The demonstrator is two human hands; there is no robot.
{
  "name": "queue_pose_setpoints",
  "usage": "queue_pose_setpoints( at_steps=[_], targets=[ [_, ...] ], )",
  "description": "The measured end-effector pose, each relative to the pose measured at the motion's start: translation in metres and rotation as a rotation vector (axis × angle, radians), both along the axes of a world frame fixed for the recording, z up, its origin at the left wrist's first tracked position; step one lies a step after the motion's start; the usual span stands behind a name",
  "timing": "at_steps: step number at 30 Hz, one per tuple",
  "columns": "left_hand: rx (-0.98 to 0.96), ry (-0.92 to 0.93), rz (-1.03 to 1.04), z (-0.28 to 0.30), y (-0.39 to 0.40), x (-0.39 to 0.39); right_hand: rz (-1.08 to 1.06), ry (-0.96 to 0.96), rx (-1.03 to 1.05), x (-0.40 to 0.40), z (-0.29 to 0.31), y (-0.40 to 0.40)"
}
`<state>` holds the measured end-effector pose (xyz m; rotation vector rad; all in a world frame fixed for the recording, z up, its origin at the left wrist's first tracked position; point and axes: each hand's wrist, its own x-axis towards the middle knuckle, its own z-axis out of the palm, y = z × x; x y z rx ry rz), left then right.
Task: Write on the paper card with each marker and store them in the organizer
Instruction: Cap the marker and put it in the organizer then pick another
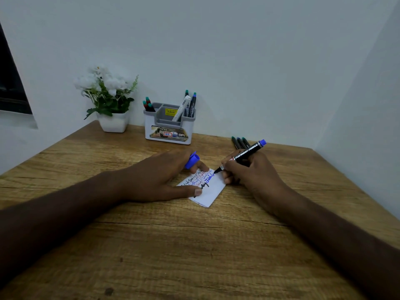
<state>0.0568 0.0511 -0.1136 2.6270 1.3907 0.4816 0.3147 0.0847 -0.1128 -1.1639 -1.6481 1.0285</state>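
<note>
A small white paper card point(213, 191) lies on the wooden table, covered with lines of black, red and blue writing. My right hand point(253, 172) grips a black marker with a blue end point(249, 153), its tip touching the card's far edge. My left hand point(160, 176) presses the card flat with thumb and fingertips while holding the blue cap point(192, 161) between its fingers. The white and grey organizer point(169, 124) stands at the back with several markers upright in its left and right compartments. Three more markers point(240, 142) lie on the table behind my right hand.
A white pot of white flowers point(108, 100) stands left of the organizer by the wall. Walls close off the table at the back and right. A dark window frame point(10, 83) is at the far left. Bare wooden table point(194, 245) stretches toward me.
</note>
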Motion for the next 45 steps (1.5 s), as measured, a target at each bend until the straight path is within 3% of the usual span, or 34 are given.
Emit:
queue_pose_setpoints(
  at_steps=[6, 10, 15, 18, 35, 39, 45],
  targets=[
    [-0.012, 0.007, 0.002, 0.0, -0.001, -0.001, -0.031, 0.044, -0.029, -0.001, 0.002, -0.002],
    [-0.014, -0.001, 0.003, 0.0, -0.001, -0.001, -0.175, -0.006, 0.134, 0.002, -0.001, 0.0],
    [-0.008, 0.003, -0.002, 0.003, -0.005, 0.001, -0.015, 0.376, 0.054, 0.005, 0.012, -0.008],
    [0.002, 0.037, 0.004, 0.004, -0.006, 0.002, 0.128, 0.486, -0.055, -0.002, 0.014, -0.018],
    [0.067, 0.108, -0.004, 0.01, -0.013, 0.007, 0.182, 0.297, 0.038, -0.008, 0.013, -0.028],
    [0.048, 0.128, 0.071, 0.01, -0.015, 0.008, 0.178, 0.203, 0.07, -0.01, 0.012, -0.031],
    [0.072, 0.225, 0.146, 0.011, -0.017, 0.012, 0.138, 0.233, 0.005, -0.018, 0.007, -0.029]
  ],
)
